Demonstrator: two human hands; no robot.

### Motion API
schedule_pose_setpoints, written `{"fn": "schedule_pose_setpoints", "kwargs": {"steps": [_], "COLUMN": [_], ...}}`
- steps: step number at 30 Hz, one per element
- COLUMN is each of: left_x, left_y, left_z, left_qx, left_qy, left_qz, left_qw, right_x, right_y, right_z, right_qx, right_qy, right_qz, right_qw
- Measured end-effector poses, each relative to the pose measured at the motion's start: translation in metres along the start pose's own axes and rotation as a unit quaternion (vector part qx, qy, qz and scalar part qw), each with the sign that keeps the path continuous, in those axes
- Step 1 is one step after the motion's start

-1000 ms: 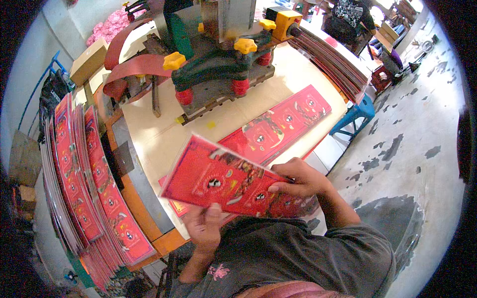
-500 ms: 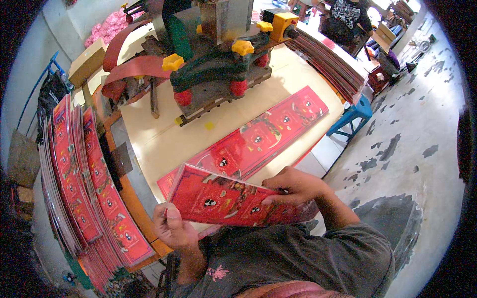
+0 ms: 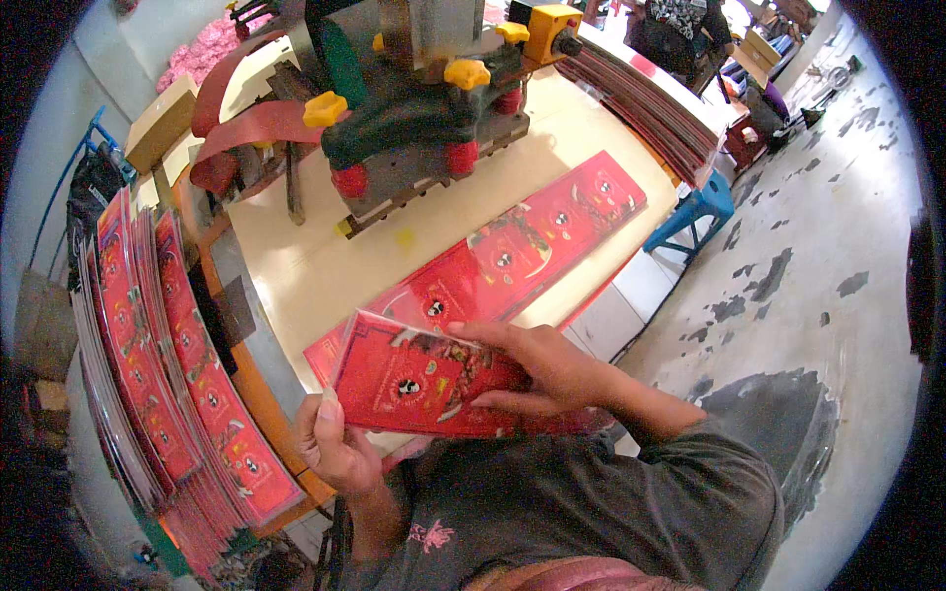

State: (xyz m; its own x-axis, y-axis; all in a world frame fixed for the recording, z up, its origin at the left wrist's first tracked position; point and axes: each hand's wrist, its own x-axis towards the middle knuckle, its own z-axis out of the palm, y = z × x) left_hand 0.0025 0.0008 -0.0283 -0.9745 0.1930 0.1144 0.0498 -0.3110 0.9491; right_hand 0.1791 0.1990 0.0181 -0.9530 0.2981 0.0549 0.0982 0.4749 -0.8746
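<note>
From where I stand, the left hand (image 3: 338, 448) pinches the left end of a long, shiny red plastic strip with food pictures (image 3: 409, 389), low in the middle of the frame. The right hand (image 3: 542, 366) lies over it, thumb and finger spread wide; I can't tell if it grips. The strip is held up, one end pointing left. Its long way runs left to right, dipping a little toward the lower right.

Past it, a flat red printed strip (image 3: 562, 222) lies on a cream tabletop (image 3: 296, 286), slanting to the upper right. So one is in hand and one is down. A tall pile of red printed strips (image 3: 212, 399) fills the lower left, and a dark red pile of flat sheets (image 3: 641, 103) sits upper right. I can't tell which are finished or waiting. A dark green metal press with yellow knobs (image 3: 394, 138) stands top middle, apart from both strips.
</note>
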Motion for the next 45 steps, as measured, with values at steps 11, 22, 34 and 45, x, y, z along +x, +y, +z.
{"fn": "schedule_pose_setpoints", "kwargs": {"steps": [11, 22, 34, 45], "left_x": [0.010, 0.018, 0.007, 0.005], "left_y": [0.014, 0.011, 0.013, 0.001], "left_z": [0.009, 0.007, 0.004, 0.001], "left_qx": [-0.033, -0.056, 0.020, 0.152], "left_qy": [-0.085, -0.170, -0.169, -0.239], "left_qz": [-0.123, -0.141, -0.123, -0.002], "left_qw": [0.988, 0.974, 0.978, 0.959], "right_x": [0.009, 0.012, 0.011, 0.041], "right_y": [-0.001, -0.011, 0.010, 0.039], "right_z": [0.033, 0.033, -0.013, -0.062], "right_qx": [-0.241, -0.333, -0.270, -0.351], "right_qy": [0.077, 0.069, 0.079, 0.099], "right_qz": [-0.145, -0.115, -0.009, 0.086], "right_qw": [0.956, 0.933, 0.960, 0.927]}}
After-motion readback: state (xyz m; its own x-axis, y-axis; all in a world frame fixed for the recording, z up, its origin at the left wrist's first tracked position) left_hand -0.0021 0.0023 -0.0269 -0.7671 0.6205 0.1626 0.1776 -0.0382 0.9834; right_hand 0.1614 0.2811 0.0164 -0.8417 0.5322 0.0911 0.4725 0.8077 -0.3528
